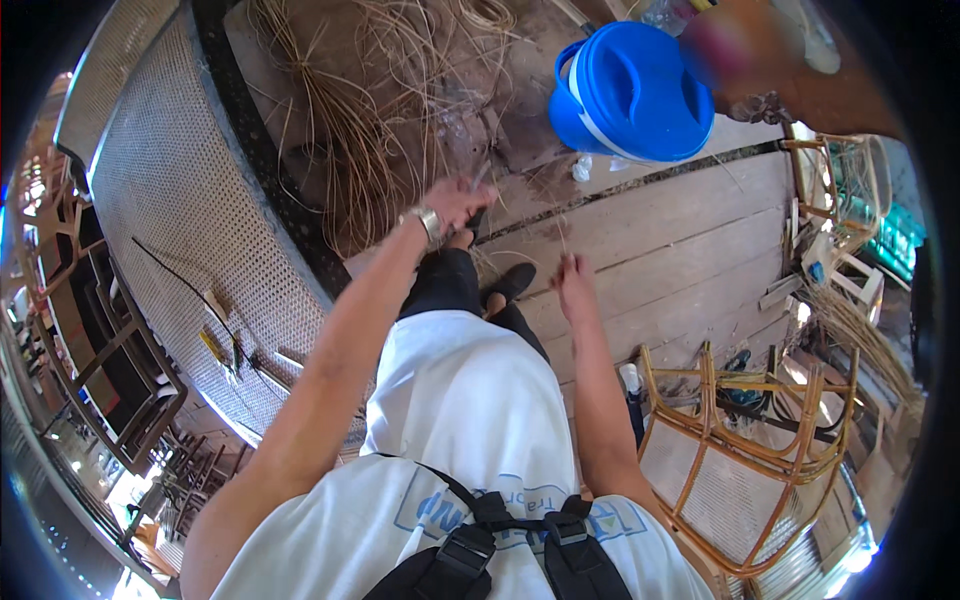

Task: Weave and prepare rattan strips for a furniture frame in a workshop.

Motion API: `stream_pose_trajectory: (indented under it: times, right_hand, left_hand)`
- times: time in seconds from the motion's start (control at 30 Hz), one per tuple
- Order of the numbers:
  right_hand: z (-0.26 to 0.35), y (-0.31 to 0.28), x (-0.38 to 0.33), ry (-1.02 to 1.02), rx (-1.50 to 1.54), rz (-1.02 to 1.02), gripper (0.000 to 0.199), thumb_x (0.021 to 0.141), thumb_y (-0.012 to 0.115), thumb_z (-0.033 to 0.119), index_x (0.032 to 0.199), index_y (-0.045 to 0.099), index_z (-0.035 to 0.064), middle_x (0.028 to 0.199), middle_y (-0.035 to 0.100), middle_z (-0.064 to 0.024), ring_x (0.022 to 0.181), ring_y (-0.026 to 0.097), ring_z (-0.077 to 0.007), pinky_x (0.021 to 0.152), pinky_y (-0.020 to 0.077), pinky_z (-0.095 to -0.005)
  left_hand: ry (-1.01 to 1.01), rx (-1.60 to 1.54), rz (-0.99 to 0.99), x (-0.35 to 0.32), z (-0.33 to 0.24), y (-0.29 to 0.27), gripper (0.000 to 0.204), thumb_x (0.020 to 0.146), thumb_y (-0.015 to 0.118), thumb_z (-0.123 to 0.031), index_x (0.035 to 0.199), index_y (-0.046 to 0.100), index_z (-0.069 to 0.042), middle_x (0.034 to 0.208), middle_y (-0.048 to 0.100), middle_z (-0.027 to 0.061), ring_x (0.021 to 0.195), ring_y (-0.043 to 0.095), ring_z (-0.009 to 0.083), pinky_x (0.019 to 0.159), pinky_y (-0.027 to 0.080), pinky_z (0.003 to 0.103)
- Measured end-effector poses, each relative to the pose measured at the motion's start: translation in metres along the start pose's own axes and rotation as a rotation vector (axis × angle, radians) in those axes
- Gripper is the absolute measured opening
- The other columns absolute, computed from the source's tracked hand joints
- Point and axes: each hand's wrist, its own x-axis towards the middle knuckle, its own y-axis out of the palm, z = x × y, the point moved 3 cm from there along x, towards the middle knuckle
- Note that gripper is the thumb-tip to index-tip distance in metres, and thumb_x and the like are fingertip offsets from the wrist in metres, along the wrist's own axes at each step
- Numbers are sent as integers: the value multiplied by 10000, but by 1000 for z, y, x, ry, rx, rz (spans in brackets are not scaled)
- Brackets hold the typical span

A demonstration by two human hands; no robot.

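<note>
My left hand [458, 204], wearing a metal wristwatch [428, 222], is out over the floor in front of my feet, its fingers curled closed. A small greyish piece shows at its fingertips, too blurred to name. To the right, my right hand [574, 285] is closed in a pinch on a thin rattan strand [563, 238] that rises from the fingers. Loose rattan strands [345, 130] lie in a tangled bundle on the boards, beyond and left of my left hand.
A blue lidded bucket [640, 90] stands at the far right, beside another person's arm [840, 100]. A large woven cane panel with a dark frame [215, 150] rises on my left. Rattan chair frames [750, 440] lie to the right. Wooden planks [680, 235] form the floor.
</note>
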Motion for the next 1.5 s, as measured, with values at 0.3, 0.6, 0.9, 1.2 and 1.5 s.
stream_pose_trajectory:
  times: [0.3,0.6,0.9,1.2,1.5]
  right_hand:
    - [-170,-207,-107,342,-388,-177,205,940,508,189,796,529,45,607,528,-76,466,536,-183,408,433,-319]
    - [-199,-206,-109,449,-181,-120,128,1001,443,191,1002,453,63,638,489,-60,483,485,-162,410,420,-311]
    - [-111,-141,-92,0,15,-148,159,977,518,229,993,558,76,718,576,-26,633,573,-127,537,484,-283]
    - [47,-46,-120,-201,540,66,130,922,582,90,1045,553,58,882,651,-66,823,622,-155,719,513,-282]
    - [40,-314,-148,-429,648,-445,53,864,590,-5,866,635,23,827,645,-76,760,618,-153,679,520,-239]
  left_hand:
    - [115,-457,-49,-24,30,45,216,859,717,-275,928,652,-82,630,544,-34,459,448,65,375,306,245]
    - [693,129,-447,-194,-68,-78,120,917,624,-134,980,671,-43,863,714,32,758,631,73,647,489,223]
    - [114,974,-928,-223,-83,-117,1064,760,750,-237,1460,12,77,976,670,265,858,674,377,754,542,440]
    - [384,-19,407,-144,20,182,327,941,604,-228,1172,582,2,1125,657,54,585,579,105,458,426,252]
    - [-70,485,596,-146,12,67,246,915,653,-283,1012,633,-58,733,606,-23,491,385,13,424,269,180]
